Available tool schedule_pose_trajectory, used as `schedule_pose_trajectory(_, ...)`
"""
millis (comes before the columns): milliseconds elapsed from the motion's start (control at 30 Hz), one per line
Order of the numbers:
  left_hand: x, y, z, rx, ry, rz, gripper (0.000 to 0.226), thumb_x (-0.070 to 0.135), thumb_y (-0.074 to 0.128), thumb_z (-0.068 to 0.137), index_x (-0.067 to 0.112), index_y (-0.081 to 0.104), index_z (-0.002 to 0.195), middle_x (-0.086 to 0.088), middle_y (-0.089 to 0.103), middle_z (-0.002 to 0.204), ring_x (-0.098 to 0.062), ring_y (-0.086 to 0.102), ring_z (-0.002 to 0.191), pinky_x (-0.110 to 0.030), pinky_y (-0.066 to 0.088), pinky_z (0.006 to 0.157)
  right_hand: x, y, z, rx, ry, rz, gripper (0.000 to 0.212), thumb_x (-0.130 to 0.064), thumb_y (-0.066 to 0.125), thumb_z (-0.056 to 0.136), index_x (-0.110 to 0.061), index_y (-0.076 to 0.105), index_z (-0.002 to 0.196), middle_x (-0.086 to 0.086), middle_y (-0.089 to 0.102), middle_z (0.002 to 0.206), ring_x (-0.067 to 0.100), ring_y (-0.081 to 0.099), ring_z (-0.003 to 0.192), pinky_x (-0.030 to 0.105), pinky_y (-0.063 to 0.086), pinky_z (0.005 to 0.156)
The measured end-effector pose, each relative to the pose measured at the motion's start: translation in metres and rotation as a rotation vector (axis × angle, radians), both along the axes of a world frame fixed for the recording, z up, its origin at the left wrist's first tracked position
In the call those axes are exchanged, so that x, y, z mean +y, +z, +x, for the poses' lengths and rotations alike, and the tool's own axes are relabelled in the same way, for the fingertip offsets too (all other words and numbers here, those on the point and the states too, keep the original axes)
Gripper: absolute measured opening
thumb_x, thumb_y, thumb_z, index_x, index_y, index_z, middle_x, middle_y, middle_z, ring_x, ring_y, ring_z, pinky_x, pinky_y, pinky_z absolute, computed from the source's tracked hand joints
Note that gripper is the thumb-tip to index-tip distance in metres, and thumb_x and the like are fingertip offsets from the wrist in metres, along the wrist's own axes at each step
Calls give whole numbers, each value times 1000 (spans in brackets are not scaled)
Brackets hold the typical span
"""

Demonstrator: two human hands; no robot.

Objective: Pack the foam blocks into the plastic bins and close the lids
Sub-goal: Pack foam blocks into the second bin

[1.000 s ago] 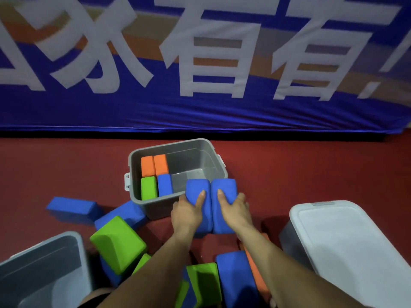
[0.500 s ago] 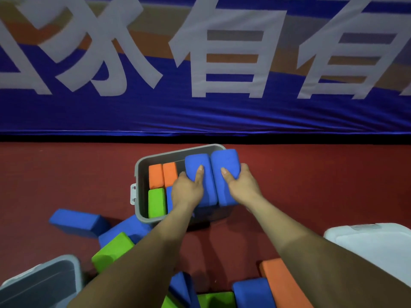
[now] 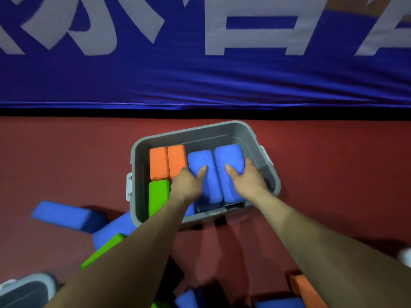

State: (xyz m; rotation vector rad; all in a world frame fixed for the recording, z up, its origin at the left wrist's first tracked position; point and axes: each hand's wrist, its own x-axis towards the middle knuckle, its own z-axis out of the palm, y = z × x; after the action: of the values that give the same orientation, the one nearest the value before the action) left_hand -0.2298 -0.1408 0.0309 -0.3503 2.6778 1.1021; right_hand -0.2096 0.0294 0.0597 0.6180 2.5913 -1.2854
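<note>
An open grey plastic bin [image 3: 251, 138] stands on the red floor in front of me. Two orange blocks [image 3: 158, 162] stand on edge at its back left, with a green block [image 3: 158, 195] in front of them. Two blue foam blocks, side by side, fill the bin's right half. My left hand [image 3: 188, 184] grips the left blue block [image 3: 205, 181], thumb on top. The right blue block [image 3: 229, 161] is held by my right hand [image 3: 246, 181]. Both blocks sit low inside the bin.
Loose blocks lie on the floor at the left: a blue block [image 3: 64, 215], another blue block [image 3: 113, 230] and a green block [image 3: 102, 250]. More blue and orange blocks [image 3: 304, 287] lie near the bottom edge. A second grey bin [image 3: 26, 290] shows at bottom left. A blue banner [image 3: 200, 81] hangs behind.
Both hands lifted the pair of blue blocks from in front of the bin, carried them over its near rim and lowered them into its right half. The view shifted forward.
</note>
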Motion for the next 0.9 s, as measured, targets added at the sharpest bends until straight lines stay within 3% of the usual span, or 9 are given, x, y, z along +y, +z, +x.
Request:
schedule_pose_trajectory(100,-4,-30,-6,-45,5,-19,62,60,52,93,0,53,109,-24,65,110,-41,60,102,-43,45,84,-3,-29,-8,-47,34,20,53,-50,58,94,-12,46,129,17,64,125,37,61,113,36,46,87)
schedule_pose_trajectory(167,-7,-49,-5,-54,-97,-171,66,55,47,98,-5,47,126,-24,61,120,-40,58,110,-42,43,86,-6,-46,-14,-79,69,44,53,-50,57,95,-11,45,127,18,64,125,37,61,113,36,45,86)
schedule_pose_trajectory(267,-9,-72,-2,106,-96,-359,69,61,47,94,2,48,130,-22,55,129,-40,51,121,-46,41,95,-10,-68,-24,-146,109,71,54,-53,52,96,-9,43,127,20,62,126,38,59,114,38,45,87)
schedule_pose_trajectory(367,-10,-96,-7,156,-169,-537,83,65,37,96,10,20,156,-21,21,161,-39,19,148,-54,22,115,-16,-96,-34,-225,162,99,60,-54,47,98,-5,36,131,23,60,129,40,57,117,39,43,86)
schedule_pose_trajectory(433,-12,-119,-11,113,-263,-635,83,64,26,98,15,-2,159,-17,-2,166,-38,-2,152,-56,9,119,-20,-119,-38,-290,208,135,62,-55,43,99,-4,30,131,25,56,132,40,57,116,38,40,81)
schedule_pose_trajectory(500,-12,-140,-14,45,-305,-686,80,63,18,100,17,-10,158,-15,-12,165,-39,-10,152,-59,2,120,-23,-142,-42,-355,221,158,64,-59,38,99,-6,25,132,23,51,135,39,56,116,38,41,84)
schedule_pose_trajectory(600,-7,-158,-25,55,-331,-701,73,58,17,102,18,-8,158,-17,-13,165,-41,-10,151,-61,-1,118,-24,-167,-59,-468,267,263,87,-69,21,92,-7,6,151,20,39,147,41,51,123,49,39,104)
schedule_pose_trajectory(733,-7,-156,-35,57,-357,-725,68,53,17,104,21,-8,158,-15,-14,165,-40,-12,151,-63,-1,117,-30,-166,-72,-571,280,489,90,-69,12,95,-8,-16,155,18,28,159,41,33,143,69,9,115)
schedule_pose_trajectory(900,-6,-124,-20,22,-386,-727,74,57,23,103,19,-7,158,-14,-8,166,-39,-11,151,-63,2,117,-31,-125,-47,-594,355,607,97,-73,20,94,-3,-5,157,17,14,164,41,22,147,69,5,115)
